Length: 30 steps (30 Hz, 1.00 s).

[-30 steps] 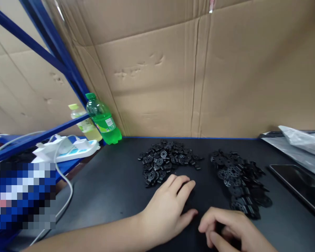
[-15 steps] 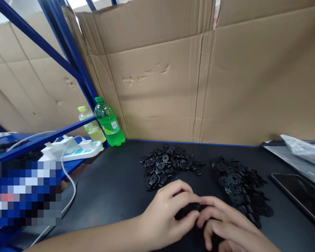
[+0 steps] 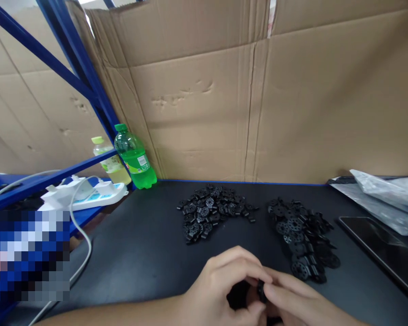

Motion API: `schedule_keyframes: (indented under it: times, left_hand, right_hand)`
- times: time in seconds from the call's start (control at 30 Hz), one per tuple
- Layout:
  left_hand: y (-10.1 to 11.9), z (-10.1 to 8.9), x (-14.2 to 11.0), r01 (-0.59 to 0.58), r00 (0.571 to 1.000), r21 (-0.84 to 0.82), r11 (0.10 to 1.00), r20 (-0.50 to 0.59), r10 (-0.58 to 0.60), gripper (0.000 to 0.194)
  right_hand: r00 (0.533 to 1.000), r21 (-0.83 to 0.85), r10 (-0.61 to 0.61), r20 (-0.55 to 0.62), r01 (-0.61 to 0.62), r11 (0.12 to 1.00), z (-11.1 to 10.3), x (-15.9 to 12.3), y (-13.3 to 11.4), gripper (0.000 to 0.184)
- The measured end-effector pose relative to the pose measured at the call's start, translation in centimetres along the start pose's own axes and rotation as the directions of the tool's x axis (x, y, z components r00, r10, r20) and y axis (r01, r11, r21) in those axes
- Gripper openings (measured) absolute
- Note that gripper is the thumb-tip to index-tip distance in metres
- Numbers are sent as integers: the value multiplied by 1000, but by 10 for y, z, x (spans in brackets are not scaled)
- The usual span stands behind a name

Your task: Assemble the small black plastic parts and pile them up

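Both of my hands meet low in the view, over the black table. My left hand (image 3: pixel 226 285) curls its fingers and thumb around a small black plastic part (image 3: pixel 261 292), of which only an edge shows. From the other side my right hand (image 3: pixel 295 296) presses its fingertips on that same part; its lower fingers are partly hidden. Beyond my left hand lies a pile of small black perforated disc-like parts (image 3: pixel 207 210). A second pile of similar black parts (image 3: pixel 297 231) spreads out just beyond my right hand.
A dark flat-screen device (image 3: pixel 377 249) and clear plastic bags (image 3: pixel 391 194) lie at the right. At the back left stand a green drink bottle (image 3: pixel 136 158) and a paler bottle (image 3: pixel 110 163), near a white power strip (image 3: pixel 105 198) and its cable. A cardboard wall (image 3: pixel 197 113) closes the back.
My hands have come closer together and slightly lower, and the black part's edge now shows between the fingertips. The whole view has shifted a little, so the surroundings appear further left.
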<state>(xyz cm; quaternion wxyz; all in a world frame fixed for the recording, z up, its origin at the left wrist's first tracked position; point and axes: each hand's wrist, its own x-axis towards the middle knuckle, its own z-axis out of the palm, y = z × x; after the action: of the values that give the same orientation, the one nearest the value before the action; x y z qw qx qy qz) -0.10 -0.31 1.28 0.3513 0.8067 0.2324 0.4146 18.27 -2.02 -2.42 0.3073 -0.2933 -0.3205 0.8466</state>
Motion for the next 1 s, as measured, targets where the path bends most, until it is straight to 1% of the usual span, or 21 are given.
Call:
schedule_keyframes:
  times: [0.1,0.2,0.23,0.33,0.43,0.6,0.67,0.9,1.0]
  left_hand:
    - [-2,4,-2,89,996,-86,992,-2,-90,36]
    - [-2,7,-2,205,978,-175,963,-12,-211,32]
    - [-1,8,-2,224,973,-182,957,-11,-230,29]
    - [0,9,-3,239,969,-184,953,-14,-246,24]
    - [0,9,-5,253,966,-219,942,-4,-260,22]
    - [0,8,-7,333,941,-274,902,33,-337,24]
    - [-1,8,-6,357,931,-299,885,45,-361,22]
    - [-7,8,-5,412,907,-342,845,64,-416,23]
    - [-9,8,-5,426,901,-357,831,83,-426,25]
  right_hand:
    - [1000,22,20,-15,-19,1000,-1,3,2,41]
    - [996,20,87,9,-87,996,1,4,-2,51]
    - [995,12,97,11,-97,995,3,3,-5,54]
    - [997,-17,80,13,-80,997,11,-2,-13,55]
    - [995,-70,51,89,-45,997,15,-5,-19,51]
    - [963,-147,74,259,-37,989,3,-1,-17,51]
    - [950,-159,94,296,-48,986,-1,1,-16,51]
    - [940,-152,123,317,-78,985,-3,4,-17,46]
    - [939,-149,152,309,-110,983,-5,7,-17,37]
